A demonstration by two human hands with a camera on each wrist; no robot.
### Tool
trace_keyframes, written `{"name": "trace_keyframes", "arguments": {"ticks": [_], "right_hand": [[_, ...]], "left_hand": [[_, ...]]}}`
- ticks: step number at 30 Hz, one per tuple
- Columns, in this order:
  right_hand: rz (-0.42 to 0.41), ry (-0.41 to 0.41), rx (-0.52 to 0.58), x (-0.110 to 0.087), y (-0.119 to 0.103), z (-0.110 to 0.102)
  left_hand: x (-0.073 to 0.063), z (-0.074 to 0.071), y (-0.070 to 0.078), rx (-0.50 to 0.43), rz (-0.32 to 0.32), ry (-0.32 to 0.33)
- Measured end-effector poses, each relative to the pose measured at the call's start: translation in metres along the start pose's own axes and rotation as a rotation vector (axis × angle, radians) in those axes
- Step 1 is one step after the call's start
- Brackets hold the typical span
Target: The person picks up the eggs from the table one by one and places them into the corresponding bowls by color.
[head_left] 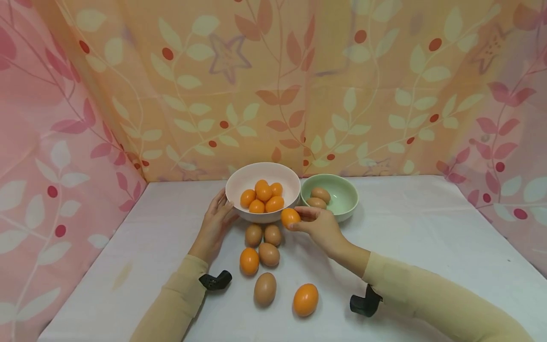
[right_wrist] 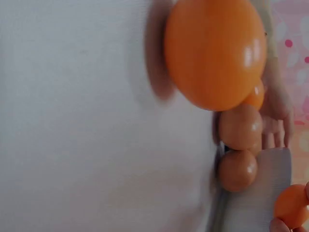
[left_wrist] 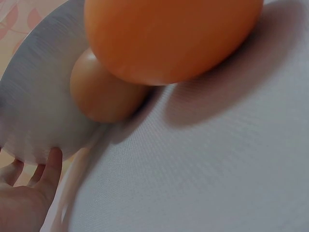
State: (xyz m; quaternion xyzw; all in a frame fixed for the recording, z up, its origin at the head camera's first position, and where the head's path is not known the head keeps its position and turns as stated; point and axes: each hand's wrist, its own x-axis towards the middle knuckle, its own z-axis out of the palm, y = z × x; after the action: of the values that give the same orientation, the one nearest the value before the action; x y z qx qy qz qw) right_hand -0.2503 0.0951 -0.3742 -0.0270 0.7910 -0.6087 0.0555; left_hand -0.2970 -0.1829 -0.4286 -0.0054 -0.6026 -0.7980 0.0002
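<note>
Leaf-patterned cloth (head_left: 376, 118): is hanging behind the far edge of the table (head_left: 427, 228), which is wearing a white cover. White bowl (head_left: 291, 184): is standing near the table's far edge, holding orange eggs (head_left: 263, 192), of which I am counting six. Green bowl (head_left: 343, 192): is standing just right of it, also by the far edge, holding two brown eggs (head_left: 320, 194). Left hand (head_left: 215, 221): is resting its extended fingers against the white bowl's left side. Right hand (head_left: 321, 229): is pinching one item between thumb and fingers, the held orange egg (head_left: 290, 218), which is hovering at the bowl's near-right rim; whether it is touching that rim, I cannot tell. Loose brown eggs (head_left: 265, 289), four: three are clustering before the white bowl, one is lying closer to the table's near edge. Loose orange eggs (head_left: 305, 300), two: one is sitting beside the cluster, one is lying toward the near edge.
</note>
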Motion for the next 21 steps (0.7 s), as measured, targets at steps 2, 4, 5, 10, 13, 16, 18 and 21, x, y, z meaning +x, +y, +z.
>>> {"name": "trace_keyframes", "arguments": {"ticks": [2, 4, 5, 10, 13, 16, 18, 21], "right_hand": [[-0.031, -0.014, 0.009, -0.001, -0.005, -0.002], [-0.065, -0.018, 0.011, -0.001, -0.01, -0.003], [-0.083, -0.023, 0.01, -0.001, -0.012, -0.003], [-0.107, -0.062, 0.033, 0.007, -0.024, 0.0], [-0.088, -0.089, 0.053, 0.012, -0.029, 0.004], [-0.071, -0.095, 0.029, 0.02, -0.033, 0.007], [-0.069, -0.098, -0.019, 0.025, -0.036, 0.008], [-0.069, -0.119, -0.098, 0.034, -0.039, 0.008]], "left_hand": [[0.0, 0.0, 0.0, 0.006, -0.001, -0.001], [-0.001, 0.001, 0.0, 0.005, 0.0, 0.001], [-0.001, 0.0, 0.0, 0.006, 0.002, -0.001], [-0.003, 0.0, 0.001, 0.008, 0.005, 0.0], [-0.004, 0.0, 0.001, 0.014, 0.0, 0.003], [-0.005, 0.001, 0.002, 0.019, -0.005, 0.006], [-0.005, 0.002, 0.002, 0.019, -0.003, 0.005], [-0.004, 0.003, 0.003, 0.019, 0.0, 0.008]]}}
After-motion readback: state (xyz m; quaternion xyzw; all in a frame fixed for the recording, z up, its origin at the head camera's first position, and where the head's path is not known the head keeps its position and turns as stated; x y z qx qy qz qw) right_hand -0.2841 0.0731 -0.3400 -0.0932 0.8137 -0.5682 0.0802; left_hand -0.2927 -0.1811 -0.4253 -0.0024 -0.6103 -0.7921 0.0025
